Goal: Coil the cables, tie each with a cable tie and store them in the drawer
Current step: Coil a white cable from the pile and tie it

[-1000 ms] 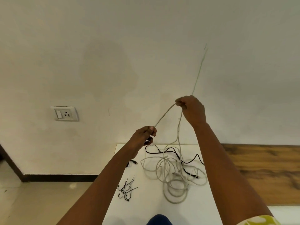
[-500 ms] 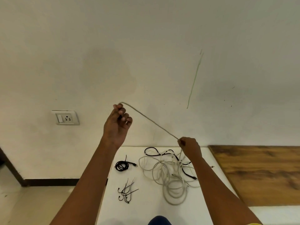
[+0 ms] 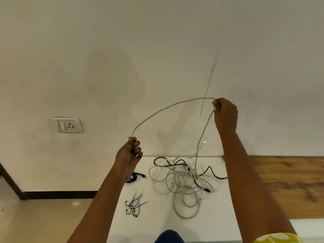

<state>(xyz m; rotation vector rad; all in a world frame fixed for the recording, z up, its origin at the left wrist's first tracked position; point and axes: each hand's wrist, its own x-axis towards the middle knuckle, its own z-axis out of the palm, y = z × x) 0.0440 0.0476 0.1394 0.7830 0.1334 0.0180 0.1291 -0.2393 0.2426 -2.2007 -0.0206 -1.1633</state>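
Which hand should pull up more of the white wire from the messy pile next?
Probably the right hand. It pinches the white cable where it runs down to the tangle on the white table. The left hand grips the cable's end, so it looks busy.

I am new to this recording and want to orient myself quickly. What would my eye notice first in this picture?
First, the pale cable arching in the air before the wall, held by the left hand low and the right hand high. Below, on the white table, lies a tangle of pale and black cables, with black cable ties at its left. A wall socket is at far left.
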